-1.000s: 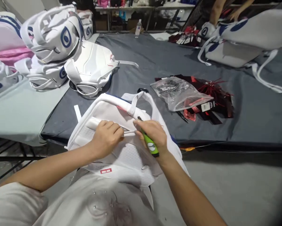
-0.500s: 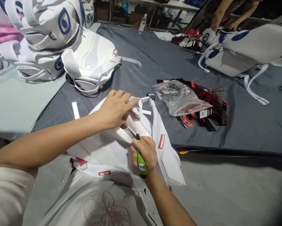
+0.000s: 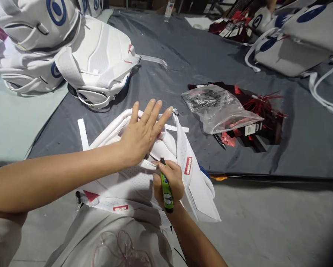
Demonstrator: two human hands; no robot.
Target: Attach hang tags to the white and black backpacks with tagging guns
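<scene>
A white backpack (image 3: 127, 178) with red labels lies half on my lap and half on the edge of the dark grey table (image 3: 160, 78). My left hand (image 3: 142, 131) rests flat on its upper part, fingers stretched and spread, near the white straps (image 3: 179, 128). My right hand (image 3: 167, 181) is closed around a green tool (image 3: 165, 189) with a dark tip, and that tip touches the mesh back panel just under my left hand.
A clear plastic bag (image 3: 219, 107) lies over dark red tags (image 3: 260, 111) to the right. Finished white backpacks with blue ovals (image 3: 55, 40) are piled at the upper left. More white bags (image 3: 299, 40) lie at the far right. A loose white strip (image 3: 82, 133) sits left of the backpack.
My left hand left the spot beside the tool, moved up over the top of the backpack and spread flat. The right hand with the green tool slid down and left. The view tilted downward.
</scene>
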